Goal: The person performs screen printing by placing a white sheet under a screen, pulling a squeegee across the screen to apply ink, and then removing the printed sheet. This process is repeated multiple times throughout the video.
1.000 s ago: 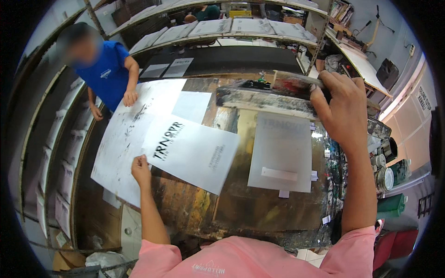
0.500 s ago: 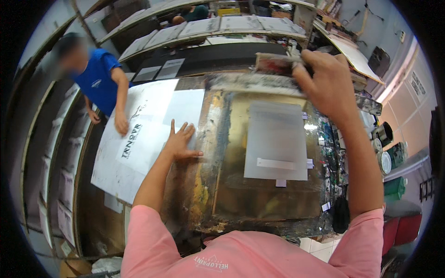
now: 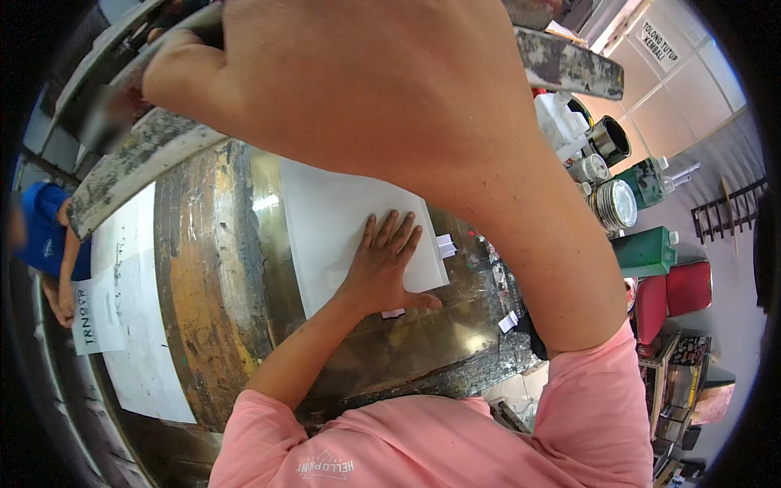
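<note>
My left hand (image 3: 386, 264) lies with fingers spread on a translucent whitish sheet (image 3: 313, 236). Under the sheet is a glossy brown board (image 3: 366, 350), and small white tabs (image 3: 446, 246) sit at the sheet's edges. Raised close before me, my right hand (image 3: 350, 89) is closed on a paint-stained frame bar (image 3: 154, 163). The bar runs off to both sides behind the hand, whose fingertips are partly hidden. Dark smudges mark my left fingers.
At the left a co-worker in a blue shirt (image 3: 49, 232) holds a printed sheet (image 3: 98, 317) over larger white sheets (image 3: 150, 358). Paint tins (image 3: 614, 203) and green jugs (image 3: 647, 254) stand at the right, near a red chair (image 3: 687, 289). Stained wood (image 3: 199, 285) borders the board.
My right hand has risen closer with the frame bar. My left hand has moved right, from the stained wooden edge onto the translucent sheet. The co-worker now holds a printed sheet.
</note>
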The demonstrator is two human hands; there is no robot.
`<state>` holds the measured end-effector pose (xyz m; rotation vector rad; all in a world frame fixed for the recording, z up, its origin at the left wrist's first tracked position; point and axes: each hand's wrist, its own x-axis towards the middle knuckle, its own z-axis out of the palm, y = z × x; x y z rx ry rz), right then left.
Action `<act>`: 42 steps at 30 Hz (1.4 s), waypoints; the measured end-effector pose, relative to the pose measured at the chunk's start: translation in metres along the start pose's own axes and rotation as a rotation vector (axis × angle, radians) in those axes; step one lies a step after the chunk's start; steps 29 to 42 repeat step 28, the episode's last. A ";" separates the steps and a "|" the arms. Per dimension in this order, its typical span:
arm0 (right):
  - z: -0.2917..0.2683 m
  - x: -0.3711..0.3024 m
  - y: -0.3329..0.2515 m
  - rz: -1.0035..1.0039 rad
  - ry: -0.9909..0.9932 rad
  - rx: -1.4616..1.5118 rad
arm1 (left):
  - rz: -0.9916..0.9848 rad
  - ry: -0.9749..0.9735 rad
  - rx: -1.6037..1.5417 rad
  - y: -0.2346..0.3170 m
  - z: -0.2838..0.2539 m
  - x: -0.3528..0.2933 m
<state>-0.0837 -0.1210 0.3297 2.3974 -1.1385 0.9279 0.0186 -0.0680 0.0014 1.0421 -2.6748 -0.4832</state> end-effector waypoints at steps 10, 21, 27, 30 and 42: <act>-0.015 0.001 -0.004 -0.088 -0.017 0.084 | 0.014 0.183 0.057 0.015 0.002 0.004; 0.026 -0.108 -0.043 -0.024 -0.204 -0.044 | -0.460 0.919 -1.128 0.003 -0.162 -0.197; 0.064 -0.187 -0.043 0.207 -0.987 0.301 | -0.987 0.314 -0.382 0.023 -0.091 -0.204; 0.071 -0.202 -0.047 0.214 -1.053 0.359 | -1.099 0.082 -0.206 0.021 -0.089 -0.208; 0.071 -0.202 -0.047 0.214 -1.053 0.359 | -1.099 0.082 -0.206 0.021 -0.089 -0.208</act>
